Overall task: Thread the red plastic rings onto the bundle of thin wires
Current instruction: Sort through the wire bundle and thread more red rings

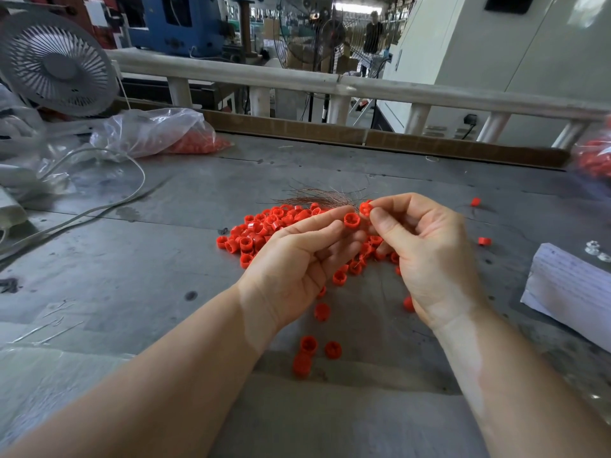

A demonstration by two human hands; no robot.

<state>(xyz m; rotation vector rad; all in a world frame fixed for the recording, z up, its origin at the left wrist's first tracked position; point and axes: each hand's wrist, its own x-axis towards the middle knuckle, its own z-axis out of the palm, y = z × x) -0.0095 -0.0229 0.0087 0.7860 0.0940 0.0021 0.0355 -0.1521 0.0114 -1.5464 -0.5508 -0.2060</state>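
Two rings are in hand above the heap. The left hand [297,256] pinches one ring [351,220] at its fingertips, open end toward the camera, and seems also to hold the wires [322,197] where they gather; the exact hold on the strands is hidden behind the fingers. The right hand [426,246] pinches a second ring [365,208] between thumb and forefinger, right at the gathered end of the bundle. The wires fan out away from the person, over the far side of the heap [264,229], which lies on the table [165,259] about midway between the near and far edges.

To do this step well, the strands should probably be kept tight together at the tip, so that none strays outside the bore. The ring is best turned so its hole faces straight down the bundle, then slid along with a slight twist. A stray strand would likely bend or catch on the ribs inside the ring.

Loose rings lie scattered toward the near edge and the right edge. A clear bag [155,133] with more red pieces lies toward the far left corner, beside a fan [56,66] and a white cable [109,200]. A paper stack [568,292] sits at the right edge. None of these is between the hands and the heap.
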